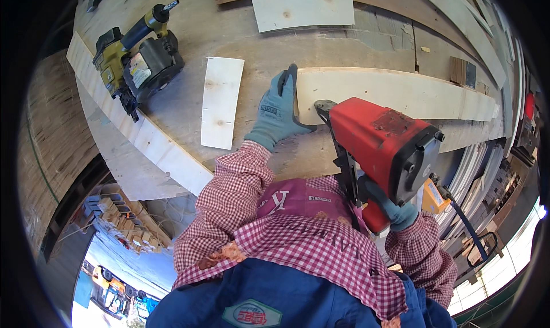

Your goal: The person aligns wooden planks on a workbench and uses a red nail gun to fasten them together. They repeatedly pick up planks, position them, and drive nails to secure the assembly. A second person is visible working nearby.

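Note:
My left hand (277, 110), in a grey-blue work glove, grips the left end of a pale wooden board (395, 93). Its fingers run up along the end, and the thumb lies by the near edge. In my right hand (395, 209), gloved alike, is the handle of a red and black nail gun (381, 133). The gun's nose rests at or just above the board near its left end; I cannot tell if it touches. Part of the right hand's grip is hidden behind the gun body.
On the plywood worktop (189, 19) lie two short pale wood pieces (222, 102) (303, 11). A yellow and black coil nailer (137, 59) lies at the left on a long wood strip (166, 153). Long boards (464, 24) lie at the far right, near a small dark block (463, 71).

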The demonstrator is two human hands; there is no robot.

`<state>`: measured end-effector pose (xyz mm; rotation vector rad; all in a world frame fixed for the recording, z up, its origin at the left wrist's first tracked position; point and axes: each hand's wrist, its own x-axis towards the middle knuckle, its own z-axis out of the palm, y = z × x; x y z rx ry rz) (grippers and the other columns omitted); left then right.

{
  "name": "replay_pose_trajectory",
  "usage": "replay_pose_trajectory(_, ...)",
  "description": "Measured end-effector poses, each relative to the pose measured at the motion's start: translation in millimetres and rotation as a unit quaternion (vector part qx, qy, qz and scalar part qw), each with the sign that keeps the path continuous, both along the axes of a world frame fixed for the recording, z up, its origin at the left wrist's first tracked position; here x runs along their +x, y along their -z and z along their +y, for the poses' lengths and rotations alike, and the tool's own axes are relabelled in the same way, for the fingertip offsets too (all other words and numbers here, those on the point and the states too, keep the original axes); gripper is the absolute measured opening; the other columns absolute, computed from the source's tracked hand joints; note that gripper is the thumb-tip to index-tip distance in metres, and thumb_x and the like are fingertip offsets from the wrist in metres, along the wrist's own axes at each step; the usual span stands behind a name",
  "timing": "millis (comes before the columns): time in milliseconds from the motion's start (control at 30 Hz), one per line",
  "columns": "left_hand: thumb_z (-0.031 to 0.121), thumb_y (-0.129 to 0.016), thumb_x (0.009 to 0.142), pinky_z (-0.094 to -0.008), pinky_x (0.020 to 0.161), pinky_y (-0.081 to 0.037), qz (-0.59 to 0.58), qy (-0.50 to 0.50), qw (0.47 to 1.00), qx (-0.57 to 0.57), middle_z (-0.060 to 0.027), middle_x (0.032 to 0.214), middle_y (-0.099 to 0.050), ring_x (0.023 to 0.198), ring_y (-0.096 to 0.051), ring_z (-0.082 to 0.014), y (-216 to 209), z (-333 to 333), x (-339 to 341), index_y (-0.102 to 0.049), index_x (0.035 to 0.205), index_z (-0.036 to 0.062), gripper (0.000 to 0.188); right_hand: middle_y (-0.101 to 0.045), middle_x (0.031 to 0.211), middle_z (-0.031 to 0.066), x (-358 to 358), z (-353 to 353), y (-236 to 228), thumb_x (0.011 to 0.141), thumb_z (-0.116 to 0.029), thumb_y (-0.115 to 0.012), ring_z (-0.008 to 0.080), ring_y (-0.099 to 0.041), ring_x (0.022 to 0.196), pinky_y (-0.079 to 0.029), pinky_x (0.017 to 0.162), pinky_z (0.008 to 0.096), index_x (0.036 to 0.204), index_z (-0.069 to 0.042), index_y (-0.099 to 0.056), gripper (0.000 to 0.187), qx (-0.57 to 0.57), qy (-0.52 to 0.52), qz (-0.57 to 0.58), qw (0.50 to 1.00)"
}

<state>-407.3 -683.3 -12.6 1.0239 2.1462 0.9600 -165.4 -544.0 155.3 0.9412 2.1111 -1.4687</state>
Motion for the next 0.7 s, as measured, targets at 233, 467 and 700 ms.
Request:
replay_pose_trajectory(233, 0.044, -0.093, 0.043, -0.0441, 0.104, -0.043, 0.012, -0.007, 1.000, 0.006, -0.0236, 0.139, -0.033, 0.125, -0.043, -0.0402, 0, -3, 2, -0.010, 0.152, 0.0077, 0.142, -0.042, 0.141, 0.0156, 13, -9, 8, 0.087, -0.021, -0.065, 0.0326, -0.044, 0.128, -0.036, 0.108, 0.0421, 0.142, -0.007, -0.038, 0.063, 0.286, -0.143, 0.160, 0.934)
replay_pose_trajectory(467, 0.046, -0.093, 0.042, -0.0416, 0.111, -0.036, 0.024, 0.021, 0.998, -0.057, -0.0210, 0.144, -0.027, 0.131, -0.035, -0.0379, 0, -2, 2, -0.006, 0.151, 0.0049, 0.145, -0.064, 0.091, 0.0088, 45, 32, -17, 0.086, -0.015, -0.063, 0.0214, -0.061, 0.082, -0.050, 0.072, 0.0338, 0.108, -0.001, -0.061, 0.027, -0.188, 0.335, 0.010, 0.923)
replay_pose_trajectory(700, 0.054, -0.090, 0.042, -0.0428, 0.111, -0.035, 0.061, 0.035, 0.996, -0.047, -0.0220, 0.146, -0.026, 0.133, -0.033, -0.0388, 9, -3, 1, -0.002, 0.152, 0.0061, 0.148, -0.060, 0.073, 0.0076, -7, 49, -33, 0.089, -0.014, -0.051, 0.0164, -0.059, 0.066, -0.049, 0.065, 0.0299, 0.079, 0.000, -0.059, 0.019, -0.088, 0.304, -0.060, 0.947)
